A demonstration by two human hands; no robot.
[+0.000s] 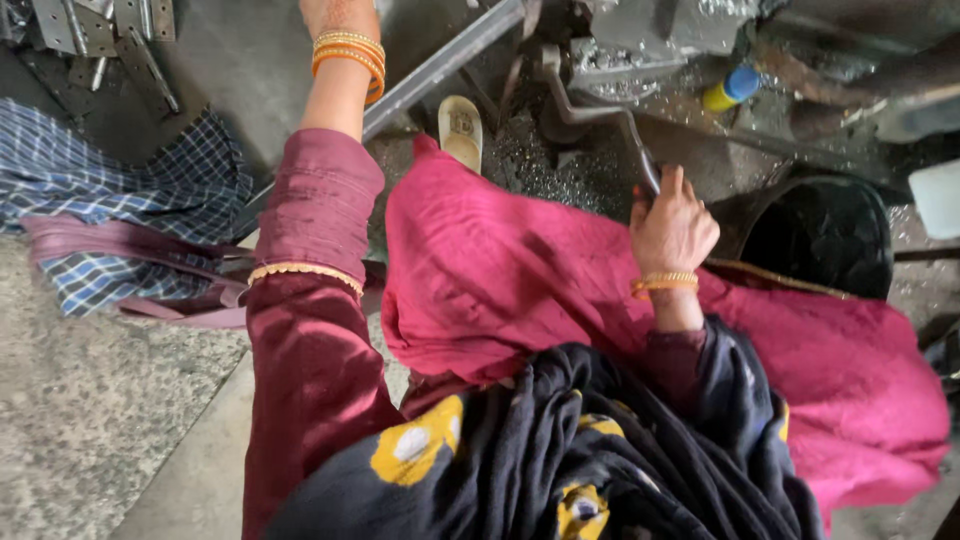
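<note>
My right hand [672, 225] is closed around the end of a bent metal lever [590, 112] that runs up to a grimy machine [650, 45] at the top. My left arm reaches up past the frame's top edge; only the wrist with orange bangles [348, 55] shows, and the left hand itself is out of view. A long grey metal bar [440, 68] runs diagonally beside that wrist. Red cloth covers my lap [500, 270], with a black scarf with yellow flowers below it.
A checked blue cloth [130, 200] with a maroon strap lies at the left. Metal brackets [100, 30] lie at the top left. A beige sandal [461, 130] is ahead, a black tub [820, 235] at the right, and a yellow bottle with blue cap [730, 88] beyond.
</note>
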